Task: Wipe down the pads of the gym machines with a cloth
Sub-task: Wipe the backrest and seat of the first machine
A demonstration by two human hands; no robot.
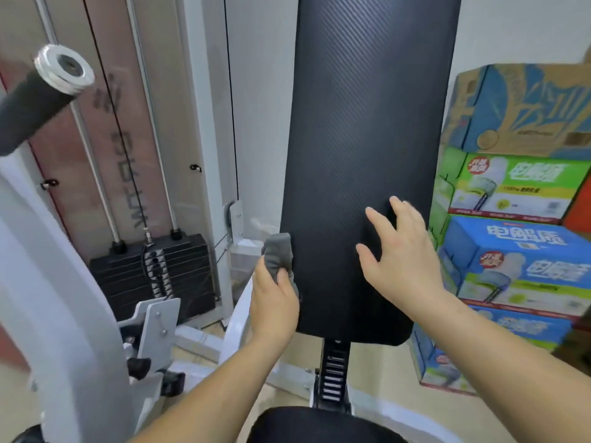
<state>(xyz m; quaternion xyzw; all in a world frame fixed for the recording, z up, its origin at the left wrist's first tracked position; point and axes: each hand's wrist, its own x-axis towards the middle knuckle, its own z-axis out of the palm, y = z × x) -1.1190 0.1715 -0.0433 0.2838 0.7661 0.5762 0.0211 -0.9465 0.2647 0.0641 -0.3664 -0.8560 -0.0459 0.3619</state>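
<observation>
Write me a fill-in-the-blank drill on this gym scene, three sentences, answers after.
1. The cloth is held in the ____ hand.
2. The right hand rests open on the ____ back pad.
3. The weight stack stands to the ____ of the pad.

Answers: left; black; left
</observation>
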